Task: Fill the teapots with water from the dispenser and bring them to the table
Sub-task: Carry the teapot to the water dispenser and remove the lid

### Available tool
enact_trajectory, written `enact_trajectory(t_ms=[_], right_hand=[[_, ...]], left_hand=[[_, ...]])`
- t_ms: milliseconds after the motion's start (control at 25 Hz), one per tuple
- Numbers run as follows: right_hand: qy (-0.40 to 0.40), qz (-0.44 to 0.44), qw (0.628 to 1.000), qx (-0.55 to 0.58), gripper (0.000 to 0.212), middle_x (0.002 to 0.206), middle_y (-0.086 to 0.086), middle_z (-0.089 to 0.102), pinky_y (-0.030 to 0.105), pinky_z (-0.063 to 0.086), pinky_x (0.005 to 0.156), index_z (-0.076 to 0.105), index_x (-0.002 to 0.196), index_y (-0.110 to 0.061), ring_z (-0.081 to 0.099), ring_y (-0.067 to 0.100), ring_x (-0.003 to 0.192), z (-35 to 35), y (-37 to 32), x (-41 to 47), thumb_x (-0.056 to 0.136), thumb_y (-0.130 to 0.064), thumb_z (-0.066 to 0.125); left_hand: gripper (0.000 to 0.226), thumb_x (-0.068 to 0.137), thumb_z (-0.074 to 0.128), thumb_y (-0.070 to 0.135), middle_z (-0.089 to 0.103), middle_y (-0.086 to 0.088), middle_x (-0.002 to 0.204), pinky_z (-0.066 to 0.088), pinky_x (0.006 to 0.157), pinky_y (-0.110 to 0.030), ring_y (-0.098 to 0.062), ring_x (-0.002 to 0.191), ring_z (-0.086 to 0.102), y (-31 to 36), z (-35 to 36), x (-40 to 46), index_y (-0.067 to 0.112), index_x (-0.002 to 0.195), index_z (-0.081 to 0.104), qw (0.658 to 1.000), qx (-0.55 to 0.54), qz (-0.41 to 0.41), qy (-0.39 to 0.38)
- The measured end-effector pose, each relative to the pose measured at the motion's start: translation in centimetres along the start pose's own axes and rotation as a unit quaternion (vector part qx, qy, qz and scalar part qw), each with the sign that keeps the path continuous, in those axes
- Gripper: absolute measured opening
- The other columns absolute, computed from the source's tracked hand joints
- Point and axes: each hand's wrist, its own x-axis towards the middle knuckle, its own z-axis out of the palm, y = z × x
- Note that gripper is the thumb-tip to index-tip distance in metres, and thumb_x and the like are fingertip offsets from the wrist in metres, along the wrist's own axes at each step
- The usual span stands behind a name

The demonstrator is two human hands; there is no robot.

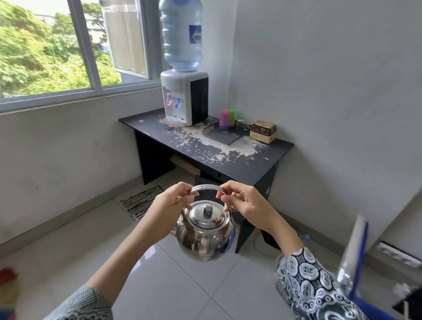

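Observation:
A shiny steel teapot (204,235) with its lid on hangs in the air in front of me, above the tiled floor. My left hand (172,202) pinches the left end of its arched handle, and my right hand (243,202) pinches the right end. The white water dispenser (181,97), with a big blue bottle (181,33) on top, stands on the far left of a black table (266,153) in the corner. It has a red tap and a blue tap on its front.
On the table beside the dispenser lie a dark drip tray (222,136), pink and green cups (226,119), a glass (242,124) and a small box (264,132). A striped mat (142,200) lies on the floor. A blue chair (356,255) is at my right. A window (52,41) fills the left wall.

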Motion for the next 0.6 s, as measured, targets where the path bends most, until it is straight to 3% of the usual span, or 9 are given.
enact_trajectory(t_ms=[240,480,600], right_hand=[[-0.018,-0.018,1.000,0.015,0.008,0.079,0.002,0.054,0.057,0.050,0.082,0.057,0.095,0.000,0.052,0.018,0.069,1.0,2.3,13.8,0.091,-0.003,0.051],[-0.038,-0.028,0.999,0.005,0.008,0.080,0.000,0.057,0.054,0.050,0.081,0.059,0.093,-0.006,0.052,0.020,0.073,1.6,5.3,26.9,0.091,-0.002,0.052],[-0.040,-0.031,0.999,-0.003,0.007,0.083,0.010,0.056,0.051,0.049,0.078,0.059,0.093,-0.005,0.048,0.020,0.071,2.1,7.0,33.3,0.090,-0.002,0.053]], left_hand=[[0.015,0.089,0.055,0.009,0.058,0.007,0.065,0.040,0.057,-0.011,0.004,0.053,0.051,-4.9,-5.7,11.2,0.023,0.084,0.060,0.999,-0.001,0.026,0.023],[0.021,0.087,0.058,0.014,0.058,0.007,0.057,0.039,0.060,-0.020,0.001,0.053,0.048,-10.1,-10.0,22.8,0.031,0.076,0.059,0.999,-0.010,0.014,0.040],[0.020,0.087,0.060,0.017,0.059,0.017,0.055,0.039,0.059,-0.023,0.001,0.052,0.047,-12.9,-12.1,28.8,0.031,0.073,0.059,0.999,-0.022,0.011,0.044]])
